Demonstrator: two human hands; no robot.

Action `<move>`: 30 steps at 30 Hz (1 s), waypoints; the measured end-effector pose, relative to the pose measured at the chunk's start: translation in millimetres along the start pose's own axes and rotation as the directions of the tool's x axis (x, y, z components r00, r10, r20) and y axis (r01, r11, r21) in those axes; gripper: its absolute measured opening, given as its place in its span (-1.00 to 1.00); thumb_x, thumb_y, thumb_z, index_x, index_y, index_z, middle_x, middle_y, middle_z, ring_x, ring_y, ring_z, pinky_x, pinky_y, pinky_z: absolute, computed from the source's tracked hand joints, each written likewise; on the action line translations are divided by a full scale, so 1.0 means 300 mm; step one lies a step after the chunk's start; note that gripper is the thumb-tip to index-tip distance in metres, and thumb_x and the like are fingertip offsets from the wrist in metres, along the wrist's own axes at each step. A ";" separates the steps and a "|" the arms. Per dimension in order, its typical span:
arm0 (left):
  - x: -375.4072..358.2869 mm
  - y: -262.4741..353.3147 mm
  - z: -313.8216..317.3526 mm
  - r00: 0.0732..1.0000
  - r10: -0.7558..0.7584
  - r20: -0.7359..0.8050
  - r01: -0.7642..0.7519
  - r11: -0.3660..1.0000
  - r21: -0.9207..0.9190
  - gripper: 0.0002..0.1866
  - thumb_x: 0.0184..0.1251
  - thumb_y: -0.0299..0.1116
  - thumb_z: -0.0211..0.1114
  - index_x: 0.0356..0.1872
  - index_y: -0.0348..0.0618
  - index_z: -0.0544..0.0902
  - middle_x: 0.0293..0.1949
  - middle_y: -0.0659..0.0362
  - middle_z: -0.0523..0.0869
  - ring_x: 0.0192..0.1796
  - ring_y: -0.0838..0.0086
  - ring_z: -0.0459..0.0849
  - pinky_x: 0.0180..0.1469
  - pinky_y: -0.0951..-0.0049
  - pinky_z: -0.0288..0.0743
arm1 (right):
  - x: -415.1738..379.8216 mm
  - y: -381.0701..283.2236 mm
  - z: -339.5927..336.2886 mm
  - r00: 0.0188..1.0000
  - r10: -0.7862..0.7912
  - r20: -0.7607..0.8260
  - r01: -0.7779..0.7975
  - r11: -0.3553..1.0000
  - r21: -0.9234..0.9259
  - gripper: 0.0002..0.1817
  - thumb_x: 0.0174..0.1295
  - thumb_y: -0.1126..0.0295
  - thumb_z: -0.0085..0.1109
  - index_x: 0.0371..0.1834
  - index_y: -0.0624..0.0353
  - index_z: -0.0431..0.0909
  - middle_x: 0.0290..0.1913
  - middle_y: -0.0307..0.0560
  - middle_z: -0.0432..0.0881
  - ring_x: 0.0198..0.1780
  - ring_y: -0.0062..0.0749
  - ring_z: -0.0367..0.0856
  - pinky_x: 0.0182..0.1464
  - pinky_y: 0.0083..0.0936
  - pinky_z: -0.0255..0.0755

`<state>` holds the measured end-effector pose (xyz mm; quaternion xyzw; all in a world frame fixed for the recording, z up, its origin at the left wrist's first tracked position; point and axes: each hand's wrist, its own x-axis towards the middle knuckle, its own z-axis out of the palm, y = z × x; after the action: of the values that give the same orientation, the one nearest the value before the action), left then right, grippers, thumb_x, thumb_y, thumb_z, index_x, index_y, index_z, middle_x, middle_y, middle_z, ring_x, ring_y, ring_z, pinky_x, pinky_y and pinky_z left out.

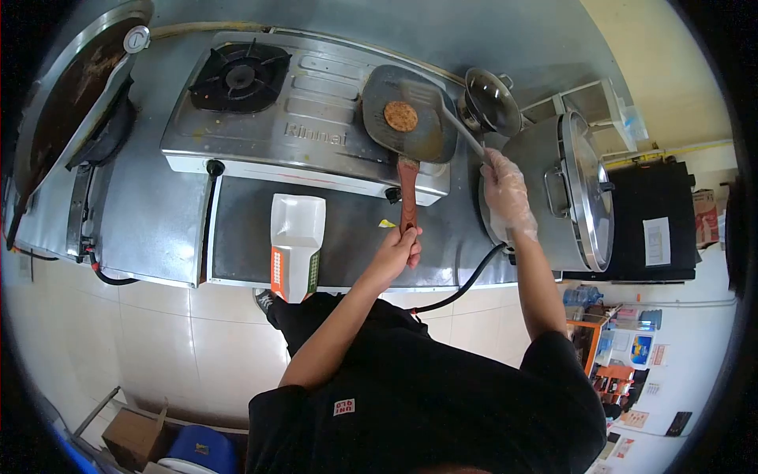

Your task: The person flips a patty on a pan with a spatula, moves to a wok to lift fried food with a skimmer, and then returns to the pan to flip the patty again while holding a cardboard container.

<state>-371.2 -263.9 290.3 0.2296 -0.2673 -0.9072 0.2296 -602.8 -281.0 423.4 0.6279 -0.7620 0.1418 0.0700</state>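
Note:
A square grill pan [434, 142] sits on the right burner of the stove, with a browned round patty [400, 116] lying in it. My left hand [397, 254] is wrapped round the end of the pan's brown handle [408, 189]. In a clear plastic glove, my right hand [508, 192] grips a metal spatula [464, 133], whose blade is over the pan to the right of the patty and looks blurred. An open white paper box [298, 221] stands on the counter, left of the pan handle.
The stove's left burner [240, 77] holds nothing. Right of the pan are a small lidded pot [491, 101] and a large steel pot [545, 197]. A large dark wok [79, 95] is at the far left. A black hose [466, 286] crosses the counter's front edge.

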 end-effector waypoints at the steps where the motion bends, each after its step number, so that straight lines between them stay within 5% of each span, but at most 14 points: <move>1: 0.001 0.001 -0.003 1.000 0.001 0.003 -0.001 1.000 -0.001 -0.72 0.60 -0.19 -0.10 0.03 -0.19 0.38 -0.48 0.34 0.37 -0.50 0.59 0.39 -0.41 0.54 0.30 | 0.018 0.014 0.000 1.000 0.026 0.003 -0.026 0.999 0.043 -0.66 0.33 0.42 0.05 0.17 0.11 0.50 -0.18 0.15 0.62 -0.13 0.09 0.60 -0.09 -0.21 0.49; 3: 0.004 0.001 -0.001 1.000 0.010 -0.003 -0.010 1.000 -0.008 -0.72 0.59 -0.19 -0.09 0.01 -0.21 0.38 -0.50 0.34 0.36 -0.52 0.59 0.39 -0.43 0.54 0.30 | 0.080 0.009 -0.056 0.840 0.358 0.408 -0.512 0.774 0.374 -0.69 0.36 0.38 0.03 0.12 0.18 0.50 -0.24 0.18 0.63 -0.13 0.14 0.61 -0.09 -0.15 0.49; 5: 0.004 0.001 0.003 1.000 0.022 -0.022 -0.022 1.000 -0.018 -0.72 0.58 -0.20 -0.08 -0.03 -0.25 0.39 -0.53 0.34 0.35 -0.56 0.59 0.39 -0.47 0.53 0.30 | 0.099 -0.018 -0.089 0.709 0.377 0.596 -0.664 0.642 0.383 -0.69 0.37 0.36 -0.01 0.11 0.21 0.50 -0.29 0.18 0.63 -0.20 0.13 0.61 -0.13 -0.16 0.49; 7: 0.005 -0.001 0.003 0.999 0.031 -0.017 -0.032 0.999 -0.019 -0.72 0.58 -0.20 -0.08 -0.03 -0.25 0.39 -0.53 0.34 0.36 -0.56 0.59 0.40 -0.48 0.53 0.30 | 0.094 -0.058 -0.081 0.779 0.293 0.554 -0.508 0.812 0.286 -0.68 0.38 0.36 -0.06 0.13 0.20 0.50 -0.33 0.15 0.63 -0.32 0.09 0.62 -0.21 -0.24 0.48; 9: 0.005 -0.003 -0.001 0.999 0.033 -0.014 -0.033 0.999 -0.011 -0.72 0.59 -0.20 -0.08 -0.01 -0.23 0.39 -0.51 0.34 0.36 -0.54 0.59 0.40 -0.46 0.53 0.30 | 0.081 -0.050 -0.018 0.953 -0.147 0.264 0.104 0.980 0.170 -0.68 0.36 0.38 -0.05 0.13 0.17 0.50 -0.40 0.15 0.59 -0.38 -0.03 0.61 -0.30 -0.27 0.47; 10: 0.005 -0.003 -0.004 1.000 0.027 -0.011 -0.027 1.000 -0.001 -0.72 0.59 -0.19 -0.08 0.00 -0.21 0.39 -0.50 0.34 0.36 -0.52 0.59 0.39 -0.44 0.54 0.30 | 0.073 -0.039 0.021 0.906 -0.398 0.147 0.397 0.917 0.041 -0.68 0.35 0.39 -0.05 0.13 0.15 0.50 -0.43 0.15 0.57 -0.41 -0.09 0.61 -0.35 -0.29 0.46; 14: 0.000 0.000 0.000 0.999 0.007 -0.031 -0.007 1.000 -0.003 -0.73 0.59 -0.19 -0.08 0.01 -0.19 0.39 -0.49 0.34 0.37 -0.50 0.60 0.39 -0.42 0.54 0.30 | 0.072 -0.074 0.090 0.854 -0.321 0.410 0.458 0.838 -0.297 -0.64 0.36 0.38 -0.03 0.21 0.13 0.39 -0.41 0.18 0.63 -0.36 0.02 0.65 -0.37 -0.19 0.48; 17: -0.003 0.004 0.006 0.999 0.008 -0.037 -0.009 1.000 -0.016 -0.73 0.59 -0.19 -0.08 0.01 -0.18 0.40 -0.49 0.34 0.37 -0.51 0.60 0.39 -0.42 0.55 0.30 | 0.139 -0.134 0.022 0.846 -0.270 0.460 0.429 0.857 -0.286 -0.65 0.38 0.34 -0.03 0.19 0.18 0.37 -0.47 0.14 0.62 -0.39 0.03 0.65 -0.38 -0.19 0.50; 20: 0.001 -0.002 0.009 0.999 0.013 -0.047 -0.014 1.000 -0.019 -0.73 0.59 -0.19 -0.08 0.01 -0.19 0.40 -0.48 0.34 0.37 -0.51 0.60 0.39 -0.43 0.55 0.29 | 0.220 -0.100 0.003 0.877 -0.360 0.318 0.451 0.845 -0.288 -0.69 0.39 0.34 -0.04 0.14 0.19 0.39 -0.61 0.04 0.52 -0.51 -0.12 0.61 -0.46 -0.27 0.49; 25: 0.023 0.005 0.011 1.000 0.005 -0.012 -0.006 0.997 -0.078 -0.75 0.59 -0.19 -0.09 -0.04 -0.16 0.39 -0.47 0.33 0.37 -0.50 0.59 0.39 -0.40 0.52 0.29 | 0.154 -0.125 0.119 0.768 -0.454 0.451 0.640 0.525 -0.562 -0.49 0.26 0.41 0.00 0.27 0.40 0.34 -0.42 -0.17 0.60 -0.41 -0.34 0.65 -0.49 -0.38 0.55; 28: 0.016 0.026 0.029 0.998 0.015 0.063 -0.008 0.993 -0.121 -0.78 0.59 -0.20 -0.09 -0.08 -0.15 0.38 -0.48 0.32 0.36 -0.49 0.57 0.37 -0.38 0.51 0.29 | 0.172 -0.156 0.097 0.807 -0.394 0.439 0.587 0.610 -0.532 -0.54 0.24 0.42 -0.01 0.22 0.33 0.39 -0.43 -0.14 0.56 -0.46 -0.39 0.58 -0.36 -0.38 0.56; 30: 0.020 0.039 0.034 0.992 0.028 0.121 -0.007 0.986 -0.169 -0.79 0.59 -0.21 -0.10 -0.10 -0.15 0.37 -0.49 0.32 0.34 -0.49 0.55 0.36 -0.37 0.50 0.29 | 0.245 -0.149 0.014 0.681 -0.481 0.552 0.728 0.366 -0.579 -0.54 0.24 0.40 0.01 0.22 0.29 0.39 -0.31 -0.12 0.56 -0.37 -0.39 0.60 -0.28 -0.44 0.55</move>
<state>-377.9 -272.1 303.1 0.1506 -0.2053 -0.9370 0.2390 -573.6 -358.9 446.0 0.7852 -0.4567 -0.3246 0.2636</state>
